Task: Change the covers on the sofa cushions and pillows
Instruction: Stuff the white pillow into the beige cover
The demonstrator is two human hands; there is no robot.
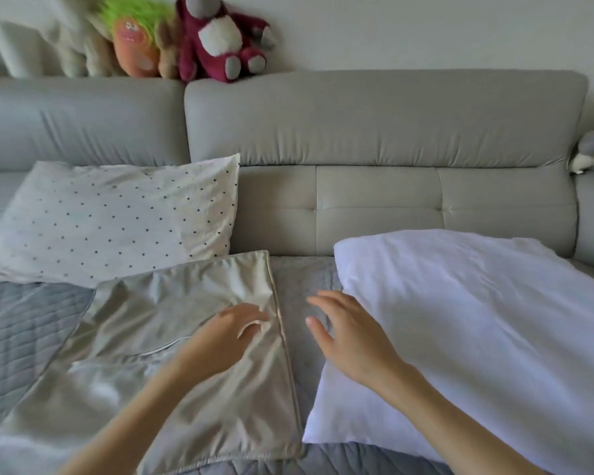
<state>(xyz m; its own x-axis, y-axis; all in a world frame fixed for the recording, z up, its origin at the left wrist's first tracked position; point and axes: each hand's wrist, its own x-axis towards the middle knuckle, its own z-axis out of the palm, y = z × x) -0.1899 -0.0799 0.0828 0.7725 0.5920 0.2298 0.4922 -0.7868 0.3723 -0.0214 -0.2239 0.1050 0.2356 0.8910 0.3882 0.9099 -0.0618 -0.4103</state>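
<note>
Soft, even daylight; the plush toys [134,39] at top left look motion-blurred.

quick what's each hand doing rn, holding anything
Left hand: fingers curled, pinching the grey pillow cover near its edge.
Right hand: open, fingers spread, holding nothing, beside the white pillow.

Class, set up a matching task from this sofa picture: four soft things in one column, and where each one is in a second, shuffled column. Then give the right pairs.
Things
1. dotted pillow
2. white pillow
3. beige cover
4. dark red plush toy

Places
A. on top of the sofa backrest
B. flat on the seat, under the left hand
C. leaning against the backrest, at the left
D. on the seat at the right, beside the right hand

Pairs: 1-C, 2-D, 3-B, 4-A
</note>
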